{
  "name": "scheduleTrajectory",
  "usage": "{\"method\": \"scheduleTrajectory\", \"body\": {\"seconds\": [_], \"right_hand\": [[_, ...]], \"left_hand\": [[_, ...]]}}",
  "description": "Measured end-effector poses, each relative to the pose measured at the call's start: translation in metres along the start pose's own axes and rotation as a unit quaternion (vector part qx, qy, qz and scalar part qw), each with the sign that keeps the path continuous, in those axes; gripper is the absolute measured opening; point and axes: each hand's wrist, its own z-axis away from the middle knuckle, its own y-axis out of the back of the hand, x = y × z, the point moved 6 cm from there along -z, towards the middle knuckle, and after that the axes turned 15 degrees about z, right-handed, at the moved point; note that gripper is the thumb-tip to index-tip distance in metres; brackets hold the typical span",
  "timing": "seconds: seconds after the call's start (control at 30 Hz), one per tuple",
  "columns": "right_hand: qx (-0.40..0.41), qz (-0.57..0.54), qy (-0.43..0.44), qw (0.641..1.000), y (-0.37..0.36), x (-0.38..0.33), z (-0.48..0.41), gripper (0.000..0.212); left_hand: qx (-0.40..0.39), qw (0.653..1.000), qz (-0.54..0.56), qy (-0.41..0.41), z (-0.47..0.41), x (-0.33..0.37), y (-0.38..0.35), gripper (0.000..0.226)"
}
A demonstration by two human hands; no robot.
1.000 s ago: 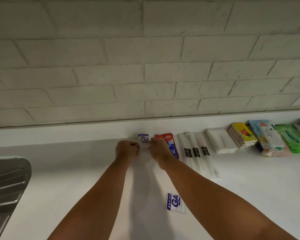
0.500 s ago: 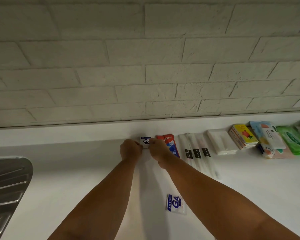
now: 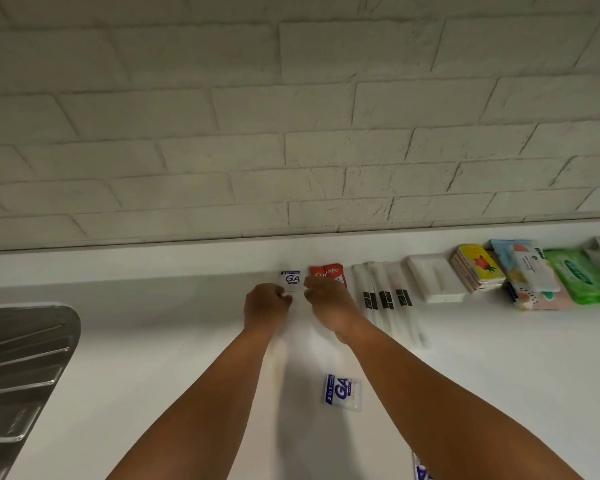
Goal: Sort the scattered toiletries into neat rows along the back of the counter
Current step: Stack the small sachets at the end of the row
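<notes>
the left hand is curled into a loose fist at the back of the bench, its fingertips pinching the lower left edge of a small white and blue sachet that lies flat against the raised back ledge. the right hand sits just right of the left one, fingers bent down at the sachet's lower right edge; whether it actually pinches the sachet i cannot tell, since the knuckles hide the contact. the two hands are close but not touching each other.

just right of the right hand, partly behind its knuckles, lies a red toothpaste pack. further right of that hand come three long clear-wrapped toothbrushes side by side, then a white soap packet, a yellow tissue pack, a pale blue wipes pack lying on a patterned pouch, and a green wipes pack, all in a row along the back.

nearer the person than the hands, between the two forearms, a second sachet with the same blue print lies alone on the bench, tilted a little. at the bottom edge, under the right forearm, a sliver of a third blue-printed packet shows. well to the left of the left hand is a steel sink drainer. a white brick wall rises behind the ledge.
</notes>
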Motion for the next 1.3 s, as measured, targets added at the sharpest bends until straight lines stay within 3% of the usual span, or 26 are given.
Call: {"method": "scheduleTrajectory", "body": {"seconds": [0.13,0.27,0.4,0.47,0.77,0.93,1.13,1.3], "right_hand": [[0.014,-0.045,0.026,0.999,0.013,0.013,0.034,0.026],[-0.006,-0.001,0.078,0.997,0.017,0.034,0.069,0.021],[-0.001,0.089,0.066,0.994,0.018,0.062,0.097,0.033],[-0.012,0.131,0.086,0.988,0.015,0.070,0.110,0.035],[-0.045,0.205,0.126,0.969,0.011,0.106,0.141,0.028],[-0.068,0.199,0.140,0.968,0.018,0.124,0.144,0.024],[-0.095,0.146,0.153,0.973,0.022,0.131,0.143,0.025],[-0.120,0.016,0.149,0.981,0.025,0.122,0.143,0.021]], "left_hand": [[-0.032,0.998,0.021,-0.049,0.042,0.019,-0.002,0.027],[-0.058,0.995,0.042,-0.072,0.093,0.028,-0.013,0.024],[-0.110,0.991,-0.073,-0.029,0.130,0.014,-0.035,0.031],[-0.121,0.983,-0.134,-0.013,0.146,0.011,-0.046,0.022],[0.015,0.984,-0.166,0.065,0.199,0.005,-0.078,0.056],[0.016,0.986,-0.105,0.129,0.209,0.007,-0.085,0.064],[0.047,0.996,0.011,0.080,0.226,0.018,-0.089,0.042],[0.060,0.988,0.134,0.040,0.236,0.024,-0.086,0.027]]}}
